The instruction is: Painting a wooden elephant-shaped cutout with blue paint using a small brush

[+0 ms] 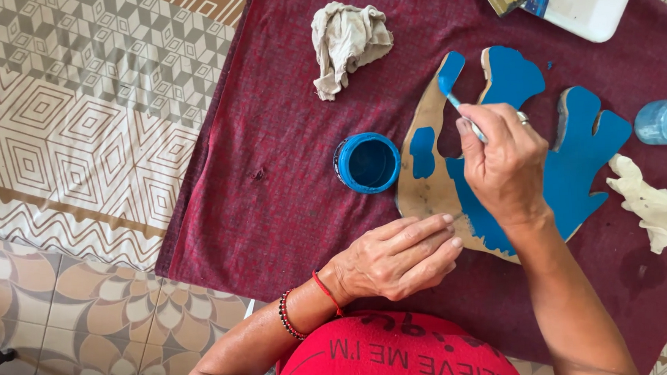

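Your right hand point(506, 167) is closed around the handle of a paintbrush point(454, 86), fingers curled tight and thumb pressed against it, a ring showing on one finger. Its flat bristle end is loaded with blue and rests on an unpainted tan arm of the cut-out board shape point(425, 186), near that arm's upper tip. Your left hand point(398, 256) holds nothing: it lies palm down with the fingers loosely extended and close together, their tips pressing on the lower edge of the cut-out board shape, just beside your right wrist. Red and dark bead bracelets circle your left wrist.

That board lies flat on the dark red cloth point(272, 175), its right lobes already blue, its left part mostly bare. An open pot of blue paint point(368, 163) stands touching the board's left edge. A crumpled beige rag point(347, 42) lies further up the cloth, and a clear blue jar point(666, 121) sits at the right.
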